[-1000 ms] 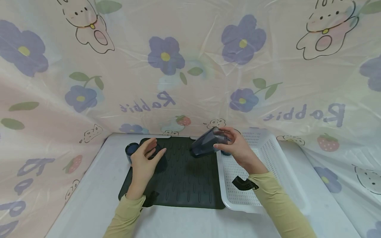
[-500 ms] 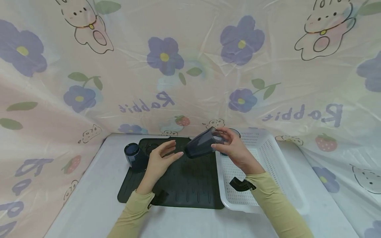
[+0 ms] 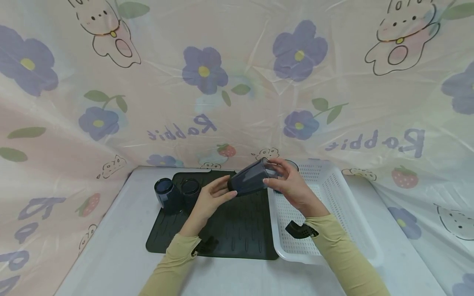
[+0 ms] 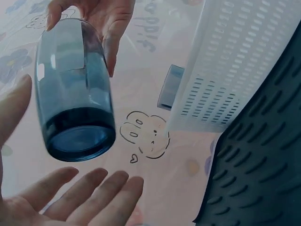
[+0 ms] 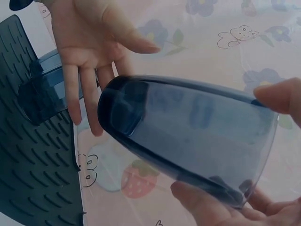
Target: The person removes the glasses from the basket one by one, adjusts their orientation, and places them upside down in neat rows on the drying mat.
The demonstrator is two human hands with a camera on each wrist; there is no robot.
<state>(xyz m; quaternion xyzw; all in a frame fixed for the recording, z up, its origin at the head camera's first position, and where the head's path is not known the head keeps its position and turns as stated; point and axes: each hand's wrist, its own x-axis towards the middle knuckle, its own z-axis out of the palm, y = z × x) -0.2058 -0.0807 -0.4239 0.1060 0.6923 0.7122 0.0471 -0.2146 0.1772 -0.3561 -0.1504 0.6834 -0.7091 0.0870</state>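
My right hand [image 3: 288,181] grips a dark blue see-through cup [image 3: 249,181] by its rim end, tilted on its side above the black ridged mat [image 3: 237,234], base pointing left. My left hand [image 3: 212,198] is open, palm up, just under and beside the cup's base. The left wrist view shows the cup [image 4: 75,94] with a small gap above my spread left fingers [image 4: 89,197]; the right hand [image 4: 101,19] holds its far end. In the right wrist view the cup [image 5: 188,136] fills the frame, with the open left hand [image 5: 89,47] behind its base.
Two more dark blue cups [image 3: 164,194] [image 3: 190,189] stand on the mat's far left corner. A white perforated basket [image 3: 333,197] sits right of the mat, with another dark cup at its far end behind my right hand. Flower-printed plastic sheeting walls in the table.
My left hand left the cups at the mat's left and moved right, up to the held cup's base. The right hand carried the cup slightly left.
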